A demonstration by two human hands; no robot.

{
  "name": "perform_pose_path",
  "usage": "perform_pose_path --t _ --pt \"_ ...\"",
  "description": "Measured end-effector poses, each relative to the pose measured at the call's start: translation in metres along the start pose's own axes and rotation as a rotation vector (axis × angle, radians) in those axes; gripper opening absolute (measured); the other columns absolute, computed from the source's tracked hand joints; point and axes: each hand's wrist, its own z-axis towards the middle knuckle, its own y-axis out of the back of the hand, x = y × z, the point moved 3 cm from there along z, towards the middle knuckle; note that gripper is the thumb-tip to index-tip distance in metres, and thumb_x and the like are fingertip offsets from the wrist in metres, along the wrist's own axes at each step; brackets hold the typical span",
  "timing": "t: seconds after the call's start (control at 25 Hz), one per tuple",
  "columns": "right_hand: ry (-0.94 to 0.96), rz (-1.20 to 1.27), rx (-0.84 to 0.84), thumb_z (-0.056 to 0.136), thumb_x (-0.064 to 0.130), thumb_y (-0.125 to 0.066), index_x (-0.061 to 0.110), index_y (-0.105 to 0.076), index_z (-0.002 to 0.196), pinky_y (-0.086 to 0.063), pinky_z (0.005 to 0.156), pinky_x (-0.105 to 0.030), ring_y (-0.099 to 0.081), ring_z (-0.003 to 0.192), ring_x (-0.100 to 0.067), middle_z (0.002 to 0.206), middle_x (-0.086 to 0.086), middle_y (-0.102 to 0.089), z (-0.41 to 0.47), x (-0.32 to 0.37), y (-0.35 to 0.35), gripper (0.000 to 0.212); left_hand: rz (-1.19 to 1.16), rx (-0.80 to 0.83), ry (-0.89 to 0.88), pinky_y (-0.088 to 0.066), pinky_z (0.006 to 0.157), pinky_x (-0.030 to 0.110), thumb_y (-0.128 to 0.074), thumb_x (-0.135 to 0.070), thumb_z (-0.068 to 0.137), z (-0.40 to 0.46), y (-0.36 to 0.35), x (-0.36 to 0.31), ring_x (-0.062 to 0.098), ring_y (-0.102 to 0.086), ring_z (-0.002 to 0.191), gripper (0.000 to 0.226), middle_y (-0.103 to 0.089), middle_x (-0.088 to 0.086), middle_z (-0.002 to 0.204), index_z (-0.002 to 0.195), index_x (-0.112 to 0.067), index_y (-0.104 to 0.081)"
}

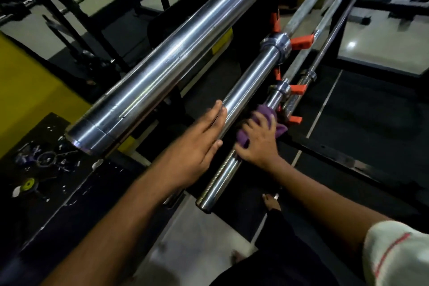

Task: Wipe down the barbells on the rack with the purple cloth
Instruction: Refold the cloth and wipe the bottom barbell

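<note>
Several chrome barbells lie stacked on a rack with orange pegs (300, 42). The top barbell sleeve (176, 58) is nearest and largest. Below it runs the middle barbell sleeve (250, 86). My left hand (199, 141) lies flat with straight fingers against the left side of the middle sleeve. My right hand (258, 139) grips the purple cloth (267, 112), bunched round a lower barbell sleeve (277, 97) just below its collar. Most of that lower sleeve is hidden by the cloth and my hand.
Thinner bar shafts (334, 37) run up to the right. A black bench top (53, 169) with small debris and a yellow disc sits at left. Yellow panels stand behind the rack. Tiled floor and my feet show below.
</note>
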Motion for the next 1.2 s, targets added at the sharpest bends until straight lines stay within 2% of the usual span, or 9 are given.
perform_pose_path --t 0.12,0.28,0.4,0.52,0.68,0.8,0.88,1.0,1.2 --pt "0.25 0.0 0.086 0.074 0.063 -0.06 0.021 -0.069 0.107 -0.014 0.112 -0.073 -0.048 0.13 -0.032 0.112 0.003 -0.067 -0.04 0.046 -0.018 0.055 0.018 0.004 0.019 -0.012 0.123 0.023 -0.036 -0.031 0.104 0.002 0.002 0.001 0.007 -0.002 0.153 0.064 0.007 -0.009 0.167 0.16 -0.021 -0.006" --pt "0.529 -0.143 0.179 0.079 0.071 -0.051 0.023 -0.07 0.115 -0.015 0.116 -0.065 -0.051 0.127 -0.028 0.117 0.002 -0.068 -0.003 -0.008 -0.003 0.063 0.048 0.028 0.018 -0.017 0.125 0.032 -0.032 -0.033 0.106 -0.001 0.002 -0.002 0.005 0.001 0.153 0.063 0.012 -0.011 0.167 0.16 -0.023 -0.001" --pt "0.22 -0.158 0.218 0.081 0.07 -0.04 0.021 -0.071 0.105 -0.009 0.118 -0.066 -0.046 0.133 -0.029 0.113 -0.001 -0.067 0.05 -0.057 0.019 0.063 0.045 0.035 0.031 -0.013 0.124 0.026 -0.035 -0.029 0.107 -0.001 0.003 -0.002 0.002 0.003 0.152 0.064 0.013 -0.013 0.166 0.16 -0.024 0.0" --pt "-0.062 -0.05 0.092 0.078 0.066 -0.041 0.015 -0.073 0.107 -0.009 0.117 -0.068 -0.042 0.135 -0.033 0.115 -0.004 -0.064 0.046 -0.043 0.015 0.067 0.043 0.036 0.031 -0.007 0.121 0.016 -0.037 -0.028 0.107 -0.001 0.004 -0.004 0.002 0.003 0.152 0.064 0.012 -0.013 0.166 0.16 -0.024 -0.001" --pt "0.174 0.014 0.063 0.077 0.064 -0.054 0.019 -0.07 0.112 -0.012 0.113 -0.074 -0.044 0.134 -0.033 0.119 -0.001 -0.065 -0.032 0.029 -0.015 0.058 0.039 0.035 0.037 -0.004 0.117 0.011 -0.037 -0.027 0.107 0.0 0.003 -0.002 0.001 0.002 0.152 0.063 0.01 -0.012 0.167 0.16 -0.023 -0.003" --pt "0.428 -0.056 0.154 0.08 0.067 -0.053 0.022 -0.068 0.12 -0.016 0.116 -0.067 -0.047 0.133 -0.03 0.124 0.001 -0.065 -0.019 0.003 -0.008 0.062 0.026 0.017 0.023 -0.008 0.122 0.019 -0.038 -0.026 0.107 0.001 0.003 -0.001 0.004 -0.001 0.153 0.062 0.006 -0.009 0.167 0.16 -0.021 -0.007" --pt "0.322 -0.099 0.148 0.079 0.068 -0.048 0.019 -0.071 0.11 -0.019 0.117 -0.063 -0.053 0.126 -0.029 0.116 -0.002 -0.069 0.014 -0.017 0.003 0.062 0.029 0.014 0.016 -0.008 0.123 0.02 -0.037 -0.028 0.107 0.001 0.004 -0.001 0.005 -0.002 0.153 0.061 0.004 -0.007 0.168 0.16 -0.019 -0.008" --pt "0.04 -0.027 0.094 0.081 0.064 -0.042 0.026 -0.071 0.114 -0.004 0.122 -0.057 -0.043 0.135 -0.022 0.125 0.005 -0.067 0.018 -0.003 0.002 0.058 0.003 0.04 0.034 -0.007 0.123 0.02 -0.036 -0.028 0.108 -0.001 0.006 -0.004 0.006 0.0 0.153 0.061 0.006 -0.006 0.167 0.16 -0.019 -0.007" --pt "0.196 0.121 0.058 0.085 0.053 -0.041 0.026 -0.066 0.127 -0.005 0.12 -0.062 -0.031 0.147 -0.023 0.137 0.005 -0.06 -0.021 0.014 0.013 0.055 0.112 0.072 -0.036 0.006 0.12 0.015 -0.035 -0.031 0.107 -0.017 0.008 -0.005 0.008 0.012 0.152 0.063 0.01 -0.003 0.167 0.16 -0.015 -0.004"
